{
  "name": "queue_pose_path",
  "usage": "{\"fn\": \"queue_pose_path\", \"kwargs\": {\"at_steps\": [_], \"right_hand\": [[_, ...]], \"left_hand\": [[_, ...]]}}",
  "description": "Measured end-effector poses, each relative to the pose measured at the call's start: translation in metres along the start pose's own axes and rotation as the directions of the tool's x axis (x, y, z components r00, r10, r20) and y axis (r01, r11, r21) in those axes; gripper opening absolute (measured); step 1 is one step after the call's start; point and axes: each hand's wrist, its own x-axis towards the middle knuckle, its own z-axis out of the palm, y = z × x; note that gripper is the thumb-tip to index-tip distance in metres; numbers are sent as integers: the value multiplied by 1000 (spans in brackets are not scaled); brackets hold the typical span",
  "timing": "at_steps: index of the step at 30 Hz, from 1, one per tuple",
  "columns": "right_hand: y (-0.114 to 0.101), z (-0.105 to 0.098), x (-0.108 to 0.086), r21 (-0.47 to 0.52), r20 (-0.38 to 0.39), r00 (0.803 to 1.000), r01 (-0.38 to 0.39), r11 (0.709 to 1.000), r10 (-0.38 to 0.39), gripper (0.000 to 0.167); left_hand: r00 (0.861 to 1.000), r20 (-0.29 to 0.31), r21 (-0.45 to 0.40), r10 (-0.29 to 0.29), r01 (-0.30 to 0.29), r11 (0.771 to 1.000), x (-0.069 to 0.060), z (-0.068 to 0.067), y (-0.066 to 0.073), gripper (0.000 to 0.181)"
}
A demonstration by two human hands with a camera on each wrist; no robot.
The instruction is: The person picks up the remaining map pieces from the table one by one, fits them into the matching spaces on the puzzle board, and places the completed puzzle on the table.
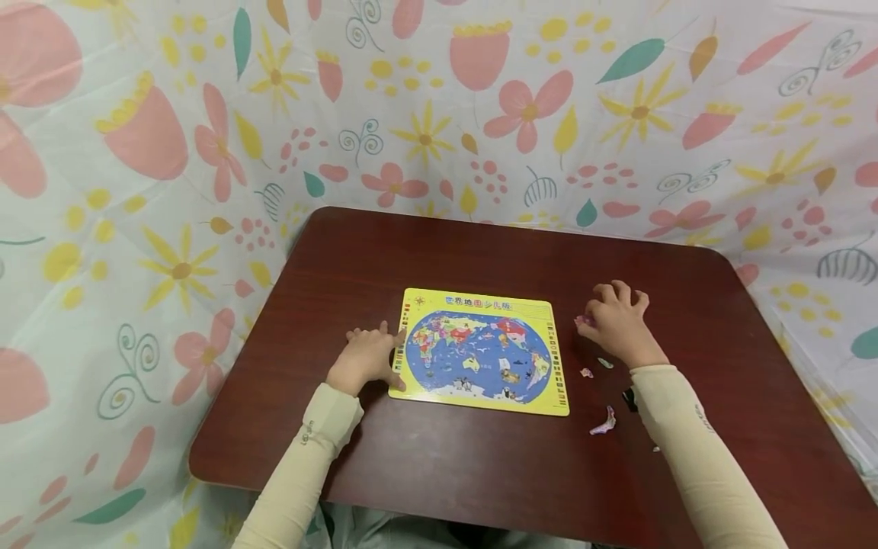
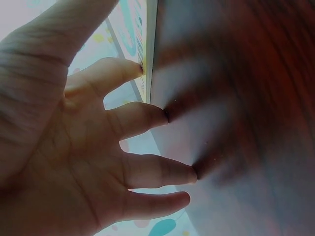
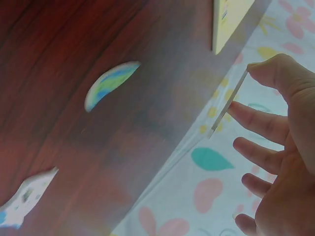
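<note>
A yellow-bordered world map puzzle board [image 1: 480, 407] lies flat on the table, with colourful land shapes on a blue oval. At its left edge is my left hand [image 1: 365, 358], fingers spread. The left wrist view shows one fingertip against the board's edge and others on the tabletop. Right of the board, my right hand [image 1: 620, 326] pinches a thin puzzle piece [image 3: 230, 104] between thumb and index finger; it is seen edge-on in the right wrist view and looks pink from the head. The other right fingers are loosely bent.
Loose puzzle pieces lie near the right forearm: a long curved one [image 1: 604, 422], a greenish one [image 1: 605, 363] and a small one [image 1: 586, 373]. A dark object [image 1: 629, 400] is partly hidden by the sleeve. Floral cloth [image 1: 425, 91] hangs behind the brown table [image 1: 439, 244].
</note>
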Motion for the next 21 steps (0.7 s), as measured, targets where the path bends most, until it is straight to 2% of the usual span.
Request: {"fn": "queue_pose_path", "kwargs": {"at_steps": [11,21], "right_hand": [[-29,11,23,12,-6,998,62,998,-62,20],[-55,25,46,50,42,995,89,995,-92,15]], "left_hand": [[1000,-12,19,-4,4,1000,1,0,3,101],[1000,-22,36,-5,6,999,-2,1,-1,101]]}}
